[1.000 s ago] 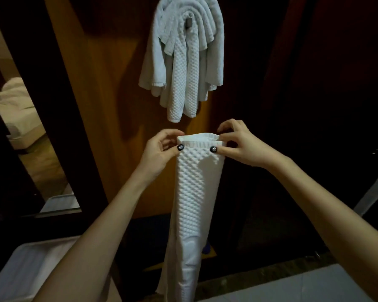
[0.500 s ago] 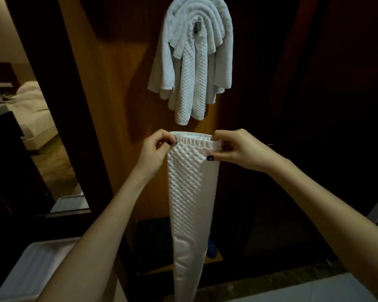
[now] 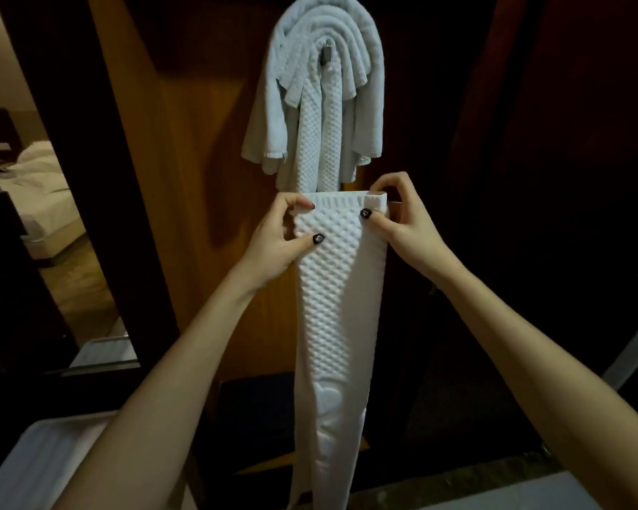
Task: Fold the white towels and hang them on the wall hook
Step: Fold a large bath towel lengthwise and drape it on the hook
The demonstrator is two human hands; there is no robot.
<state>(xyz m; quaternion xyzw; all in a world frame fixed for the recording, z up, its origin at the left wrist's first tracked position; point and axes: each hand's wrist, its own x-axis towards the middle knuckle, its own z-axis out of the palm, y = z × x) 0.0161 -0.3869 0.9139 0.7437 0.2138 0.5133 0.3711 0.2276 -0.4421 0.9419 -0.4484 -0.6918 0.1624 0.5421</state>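
- Since half a second ago, the white waffle-weave towel [image 3: 341, 288], folded into a long narrow strip, has come up towards the wall. Its top hem now sits just under the lower ends of the bundle of hung white towels [image 3: 321, 104], where a gap showed before.
- On the left hand [image 3: 273, 241], the thumb lies lower on the strip's front face than it did.
- That hand pinches the upper left corner, thumb on the dimpled front and fingers curled behind the cloth.
- At the upper right corner the right hand [image 3: 406, 222] pinches too, thumb on the front beside the hem and fingers hooked over the folded edge.
- From these two grips the strip hangs straight down before the orange-brown wooden wall panel [image 3: 199, 178], and its lower end runs out of view.
- Higher up, the small metal wall hook [image 3: 326, 55] shows at the centre of the hung bundle.
- I judge the cloth light, soft and limp: not fragile, and too textured to be slippery, but the folded layers would fall open if the pinch relaxed.
- To drape it, a hold nearer mid-length with all layers pinched together looks best.
- With so much already on the hook, another layer may seat poorly.
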